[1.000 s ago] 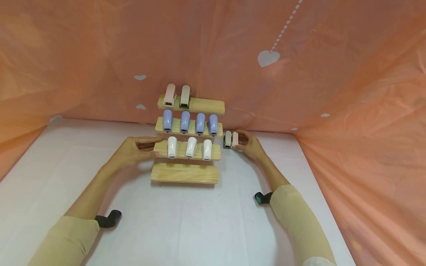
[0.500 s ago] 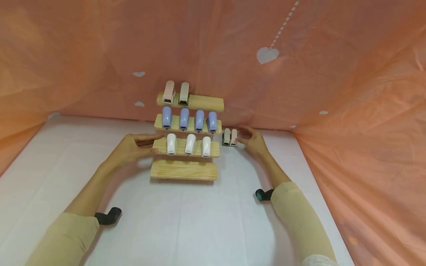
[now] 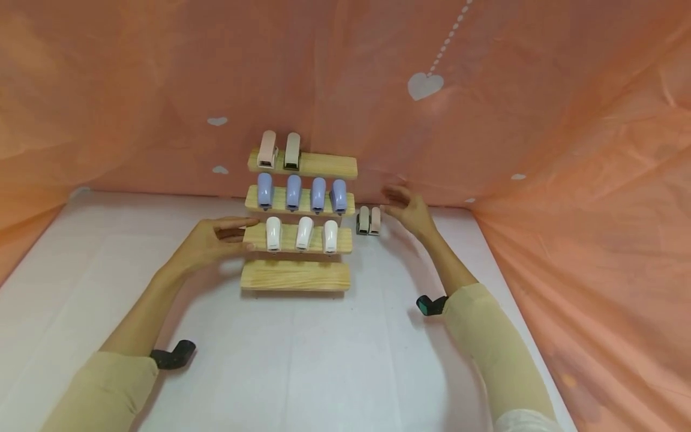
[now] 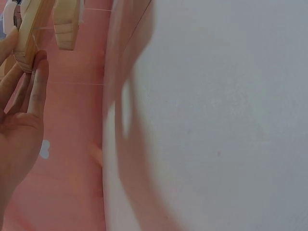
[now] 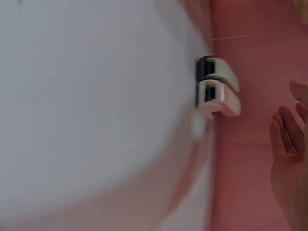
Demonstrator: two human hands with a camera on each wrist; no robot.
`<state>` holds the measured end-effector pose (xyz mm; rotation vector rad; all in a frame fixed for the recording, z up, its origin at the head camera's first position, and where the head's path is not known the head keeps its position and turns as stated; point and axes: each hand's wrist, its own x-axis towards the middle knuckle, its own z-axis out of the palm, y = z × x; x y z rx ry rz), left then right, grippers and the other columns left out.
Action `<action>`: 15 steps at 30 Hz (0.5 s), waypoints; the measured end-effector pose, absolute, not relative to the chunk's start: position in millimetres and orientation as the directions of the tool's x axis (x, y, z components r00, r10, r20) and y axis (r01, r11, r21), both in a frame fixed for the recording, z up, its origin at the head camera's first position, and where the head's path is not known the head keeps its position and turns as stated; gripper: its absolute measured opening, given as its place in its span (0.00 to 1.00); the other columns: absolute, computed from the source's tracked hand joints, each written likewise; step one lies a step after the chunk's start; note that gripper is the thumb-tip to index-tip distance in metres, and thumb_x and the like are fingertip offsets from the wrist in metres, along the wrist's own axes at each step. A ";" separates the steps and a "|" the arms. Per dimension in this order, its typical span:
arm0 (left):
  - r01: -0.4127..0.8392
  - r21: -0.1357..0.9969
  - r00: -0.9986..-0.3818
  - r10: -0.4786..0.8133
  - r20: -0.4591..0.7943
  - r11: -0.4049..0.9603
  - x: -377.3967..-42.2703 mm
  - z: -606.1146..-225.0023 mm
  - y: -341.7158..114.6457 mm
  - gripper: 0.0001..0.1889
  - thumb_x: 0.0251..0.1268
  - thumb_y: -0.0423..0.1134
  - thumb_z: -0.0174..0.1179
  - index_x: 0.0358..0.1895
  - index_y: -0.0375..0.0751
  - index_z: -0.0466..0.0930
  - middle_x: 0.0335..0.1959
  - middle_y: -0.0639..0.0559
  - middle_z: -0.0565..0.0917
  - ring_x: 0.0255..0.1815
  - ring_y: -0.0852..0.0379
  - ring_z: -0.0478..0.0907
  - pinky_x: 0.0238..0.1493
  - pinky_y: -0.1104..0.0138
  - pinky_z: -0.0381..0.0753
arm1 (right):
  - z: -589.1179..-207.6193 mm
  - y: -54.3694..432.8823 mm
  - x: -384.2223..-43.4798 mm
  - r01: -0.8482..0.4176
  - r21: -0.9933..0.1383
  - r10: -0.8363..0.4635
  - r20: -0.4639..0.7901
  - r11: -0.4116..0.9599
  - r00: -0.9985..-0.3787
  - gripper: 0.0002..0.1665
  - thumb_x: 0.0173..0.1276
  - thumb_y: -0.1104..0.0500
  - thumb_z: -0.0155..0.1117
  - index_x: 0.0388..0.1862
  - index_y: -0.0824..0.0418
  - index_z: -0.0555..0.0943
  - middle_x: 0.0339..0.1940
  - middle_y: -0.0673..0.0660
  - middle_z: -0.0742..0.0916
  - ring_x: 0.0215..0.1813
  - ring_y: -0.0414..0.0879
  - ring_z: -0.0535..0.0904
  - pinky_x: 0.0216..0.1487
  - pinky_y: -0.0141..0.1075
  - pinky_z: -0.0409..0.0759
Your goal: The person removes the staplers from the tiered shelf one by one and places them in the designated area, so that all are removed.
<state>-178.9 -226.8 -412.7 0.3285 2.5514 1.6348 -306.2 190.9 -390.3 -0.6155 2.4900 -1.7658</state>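
Pinching a wooden shelf (image 3: 289,235) is the left hand (image 3: 207,243). Holding nothing, the right hand (image 3: 411,212) hovers beside a pink stapler (image 3: 375,222)

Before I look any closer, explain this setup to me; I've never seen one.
No machine here: these are a person's bare hands. The wide picture comes from a camera on the head; the other two, from wrist cameras. A four-tier wooden rack stands on the white table. From the top, it carries a pink stapler and a grey stapler, four lilac staplers, and three white staplers. Right of it, another grey stapler and another pink stapler stand side by side. The left hand holds the third shelf's end; the right hand, beside that pair, holds nothing.
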 end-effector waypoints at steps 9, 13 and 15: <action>0.149 0.924 -0.971 0.228 0.070 0.352 -179.0 -414.5 -225.0 0.29 0.60 0.38 0.72 0.65 0.35 0.76 0.65 0.39 0.75 0.50 0.67 0.80 0.51 0.76 0.79 | -355.2 178.3 -295.7 -0.410 -0.877 -0.375 0.302 0.251 -0.876 0.29 0.62 0.76 0.67 0.63 0.78 0.73 0.60 0.76 0.78 0.65 0.67 0.73 0.68 0.54 0.70; 0.136 0.921 -0.972 0.227 0.054 0.366 -179.3 -412.9 -226.0 0.29 0.59 0.40 0.72 0.64 0.36 0.78 0.63 0.40 0.77 0.50 0.67 0.80 0.50 0.76 0.79 | -357.4 175.0 -303.9 -0.408 -0.884 -0.361 0.312 0.229 -0.879 0.29 0.62 0.75 0.67 0.64 0.74 0.75 0.60 0.71 0.80 0.64 0.61 0.75 0.64 0.45 0.75; 0.137 0.922 -0.971 0.233 0.053 0.362 -180.3 -412.9 -226.5 0.29 0.59 0.39 0.73 0.63 0.35 0.78 0.62 0.39 0.77 0.49 0.67 0.80 0.50 0.76 0.79 | -354.6 171.7 -305.0 -0.424 -0.878 -0.361 0.329 0.222 -0.872 0.29 0.62 0.73 0.68 0.63 0.73 0.76 0.60 0.70 0.81 0.63 0.60 0.76 0.64 0.44 0.76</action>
